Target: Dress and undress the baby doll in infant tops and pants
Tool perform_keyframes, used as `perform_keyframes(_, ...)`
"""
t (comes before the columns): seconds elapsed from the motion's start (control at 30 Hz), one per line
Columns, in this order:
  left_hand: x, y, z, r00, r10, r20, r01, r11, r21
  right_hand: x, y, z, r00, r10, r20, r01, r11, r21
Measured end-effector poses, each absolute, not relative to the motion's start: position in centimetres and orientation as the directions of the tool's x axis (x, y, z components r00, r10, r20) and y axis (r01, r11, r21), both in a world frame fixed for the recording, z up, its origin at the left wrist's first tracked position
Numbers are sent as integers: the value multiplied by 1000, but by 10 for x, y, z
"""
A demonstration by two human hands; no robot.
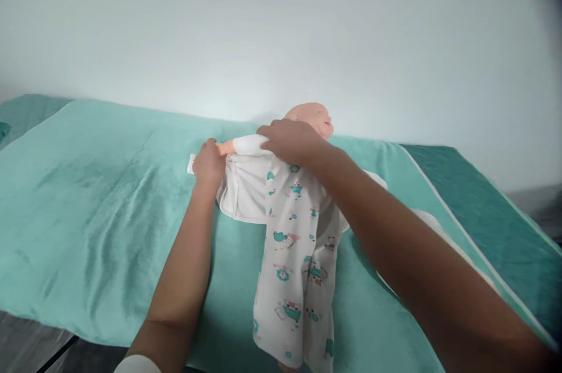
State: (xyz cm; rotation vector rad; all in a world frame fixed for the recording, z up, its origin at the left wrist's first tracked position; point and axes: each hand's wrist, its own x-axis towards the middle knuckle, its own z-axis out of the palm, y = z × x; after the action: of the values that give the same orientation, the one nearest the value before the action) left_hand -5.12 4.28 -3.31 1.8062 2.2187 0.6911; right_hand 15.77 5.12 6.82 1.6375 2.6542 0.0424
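Pic ctr = clock ctr. Doll (308,115) lies on the green cover (127,203), head at 1 o'clock, printed garment (285,244) running down to 6. L hand (209,163), at 9, has fingers closed round the end of the doll's arm (226,147); R hand (290,140), nr ctr twd 12, has bent fingertips on the white sleeve (249,144), but can't tell if they're pinching cloth or just pressing. Main risk, I'd say: sleeve bunches or snags if the hands tug unevenly, esp. w/ the white flap (248,188) at 8 lying loose under the arm. Too hard a pull twd 9 might roll the doll or strain its shoulder, since nothing visible braces the body. R forearm also hides part of the garment twd 4, so a fold there could go unnoticed.
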Motion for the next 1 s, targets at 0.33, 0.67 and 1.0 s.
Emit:
perform_keyframes(0.33, -48, 43, -38, 99, 968, 229, 947, -162, 276, 99, 72, 44, -561, 812, -159, 814, 577, 74)
perform_keyframes(0.67, -49, 45, -39, -69, 968, 242, 958, -4, 288, 188, 19, 14, -185, 924, 335, 617, 375, -692)
perform_keyframes(1.0, -34, 44, -39, 40, 956, 289, 950, -126, 285, 254, -9, -64, 219, 853, 473, 684, 212, -698)
